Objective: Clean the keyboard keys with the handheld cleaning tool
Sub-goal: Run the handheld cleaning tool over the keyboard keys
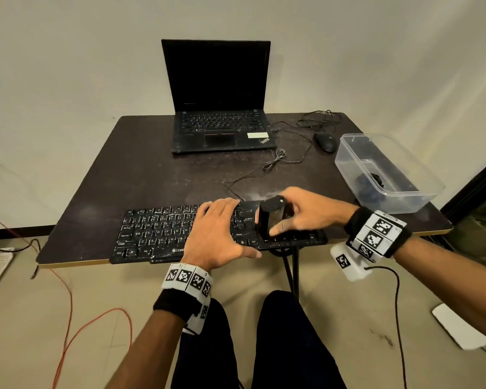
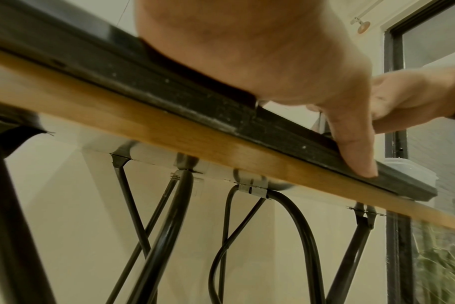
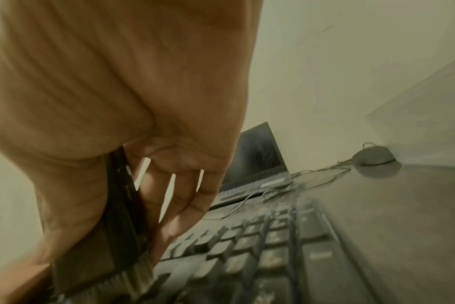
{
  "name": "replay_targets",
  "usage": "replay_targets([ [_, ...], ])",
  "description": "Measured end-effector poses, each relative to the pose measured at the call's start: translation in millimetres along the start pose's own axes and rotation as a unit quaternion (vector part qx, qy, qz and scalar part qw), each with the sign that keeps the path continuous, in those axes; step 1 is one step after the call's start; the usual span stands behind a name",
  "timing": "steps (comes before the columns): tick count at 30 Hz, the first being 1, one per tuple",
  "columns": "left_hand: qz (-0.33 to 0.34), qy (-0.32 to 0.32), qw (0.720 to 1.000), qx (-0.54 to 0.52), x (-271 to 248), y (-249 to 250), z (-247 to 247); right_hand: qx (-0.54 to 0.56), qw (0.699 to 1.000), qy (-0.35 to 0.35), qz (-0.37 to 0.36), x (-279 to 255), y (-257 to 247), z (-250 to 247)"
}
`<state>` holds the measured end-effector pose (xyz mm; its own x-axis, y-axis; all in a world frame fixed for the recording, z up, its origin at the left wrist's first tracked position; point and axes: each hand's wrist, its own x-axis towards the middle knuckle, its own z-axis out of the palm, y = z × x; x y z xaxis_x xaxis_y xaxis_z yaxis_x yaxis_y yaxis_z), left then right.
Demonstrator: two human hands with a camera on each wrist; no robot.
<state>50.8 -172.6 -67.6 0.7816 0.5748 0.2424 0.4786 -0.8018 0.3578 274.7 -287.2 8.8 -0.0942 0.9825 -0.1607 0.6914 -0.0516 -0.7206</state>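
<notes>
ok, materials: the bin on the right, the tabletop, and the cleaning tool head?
Bin: clear, slightly frosted plastic by the look; the contents and table show through its walls.
Tabletop: dark matte laminate over wood or board, probably; the left wrist view shows a tan wood-like edge band.
Cleaning tool: glossy black body, likely plastic; pale bristles at its tip meet the keyboard.

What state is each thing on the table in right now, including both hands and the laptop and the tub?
Laptop: lid open, screen dark.
Keyboard: flat at the table's near edge.
Left hand: flat on the keyboard, fingers straight.
Right hand: grips the brush.
Brush: upright, bristles down on the right-hand keys.
Mouse: idle, cable attached.
Tub: lid off, dark items inside.
</notes>
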Motion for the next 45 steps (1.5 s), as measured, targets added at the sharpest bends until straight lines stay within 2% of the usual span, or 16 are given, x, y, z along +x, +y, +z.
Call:
replay_targets([
  [2,-0.001,0.002,1.000,-0.003,1,-1,0,0.012,1.000,-0.015,0.001,0,2,1],
  [6,0.000,-0.004,1.000,0.003,-1,0,-1,0.020,0.997,0.067,0.033,2,8,-16],
  [10,-0.002,0.000,1.000,-0.002,1,0,0,-0.015,0.999,0.020,0.022,3,6,-3],
  [14,-0.001,-0.006,1.000,0.003,0,0,-1,-0.068,0.987,0.134,0.056,11,13,-17],
  [15,-0.002,-0.005,1.000,0.002,0,0,-1,-0.081,0.986,0.139,0.053,12,14,-17],
  [19,-0.003,0.001,1.000,-0.003,1,0,-1,-0.028,0.996,0.076,0.032,12,9,-7],
  [22,-0.002,-0.002,1.000,0.001,0,1,-1,-0.078,0.984,0.153,0.045,18,13,-10],
  [23,-0.002,-0.002,1.000,0.001,0,2,-1,-0.086,0.983,0.153,0.047,20,12,-9],
  [26,-0.004,0.001,1.000,0.000,1,1,0,-0.048,0.995,0.077,0.036,23,5,-1],
  [27,-0.004,0.002,1.000,0.000,1,1,-1,-0.042,0.996,0.072,0.033,24,2,0],
  [31,-0.002,-0.005,1.000,0.003,1,1,-1,-0.100,0.980,0.164,0.054,31,-4,-5],
  [33,-0.002,-0.007,1.000,0.004,1,2,-1,-0.086,0.986,0.133,0.053,30,-6,-8],
  [36,-0.005,-0.007,1.000,0.000,1,1,-1,-0.006,1.000,-0.012,0.021,23,-9,-8],
  [38,-0.005,-0.006,1.000,-0.001,2,0,-2,0.001,0.999,-0.033,0.022,21,-8,-8],
  [43,0.001,0.003,1.000,-0.005,1,0,0,-0.113,0.983,0.133,0.049,38,2,-12],
  [45,0.003,0.005,1.000,-0.005,0,0,-1,-0.092,0.984,0.141,0.063,43,3,-16],
])
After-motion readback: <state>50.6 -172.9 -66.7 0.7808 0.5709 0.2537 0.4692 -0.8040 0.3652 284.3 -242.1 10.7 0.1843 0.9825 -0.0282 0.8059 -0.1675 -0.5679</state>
